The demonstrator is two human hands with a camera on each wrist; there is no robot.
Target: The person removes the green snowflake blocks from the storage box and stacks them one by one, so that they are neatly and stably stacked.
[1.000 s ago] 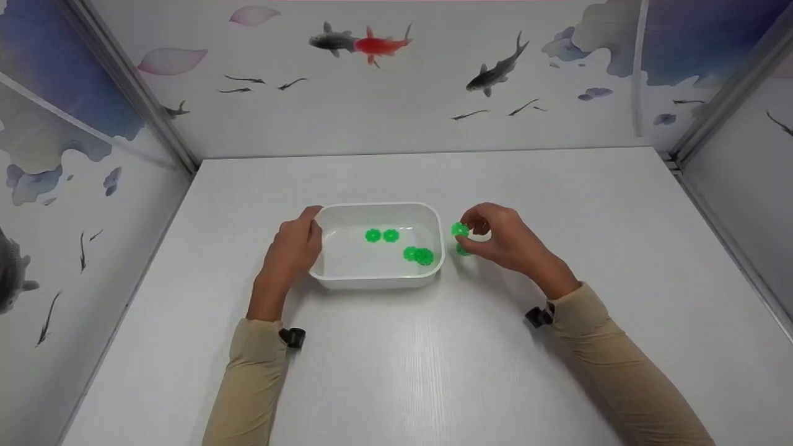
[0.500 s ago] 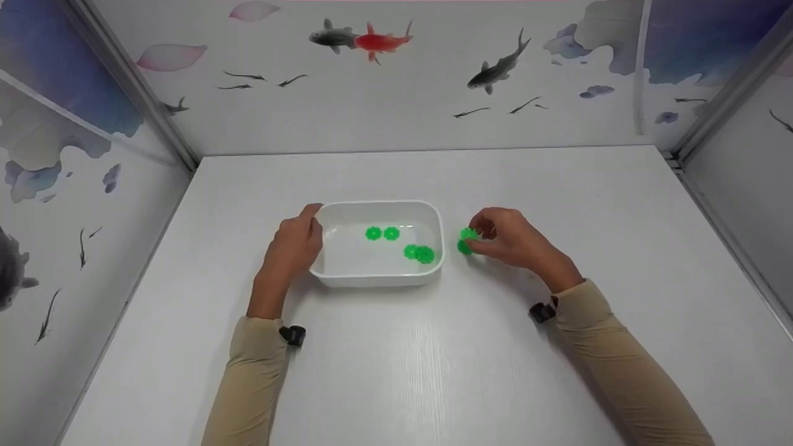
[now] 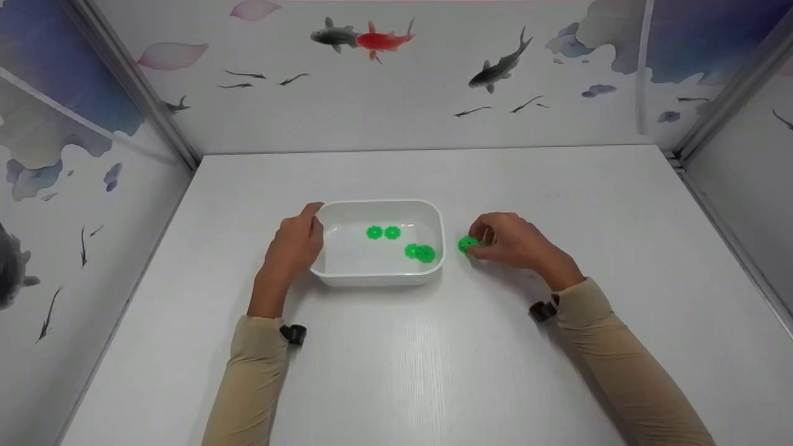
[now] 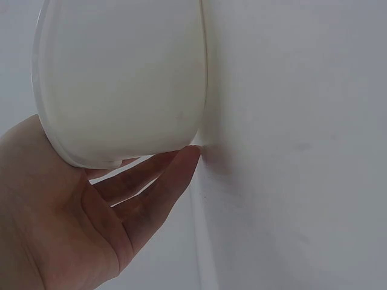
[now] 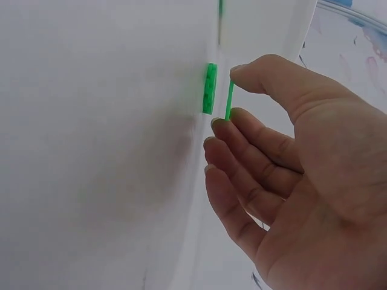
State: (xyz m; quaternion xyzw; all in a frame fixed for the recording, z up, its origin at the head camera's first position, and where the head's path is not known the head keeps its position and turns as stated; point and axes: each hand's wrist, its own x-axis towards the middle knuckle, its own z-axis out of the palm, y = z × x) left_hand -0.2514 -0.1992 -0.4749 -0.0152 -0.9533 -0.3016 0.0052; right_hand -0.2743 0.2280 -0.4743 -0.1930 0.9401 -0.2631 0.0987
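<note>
A white plastic tub (image 3: 378,280) stands on the table, with several green flower-shaped discs (image 3: 393,233) lying inside, two of them overlapping near its right end. My left hand (image 3: 296,244) grips the tub's left end; in the left wrist view, fingers (image 4: 169,187) reach down along the outer wall to near the base. Just right of the tub, my right hand (image 3: 511,241) pinches a thin green disc (image 5: 229,99) between thumb and fingertips. Right beneath it, a thicker green piece (image 5: 210,89), perhaps discs together, lies on the table with a narrow gap between.
The white table (image 3: 396,359) meets a back wall (image 3: 421,93) printed with fish and petals. Side walls (image 3: 62,204) stand at left and right. A small black camera (image 3: 543,311) sits at the right wrist, another black camera (image 3: 293,335) at the left.
My right hand has moved slightly right and lowered the pinched disc until it hovers over the green piece on the table. The left hand and tub stay in place.
</note>
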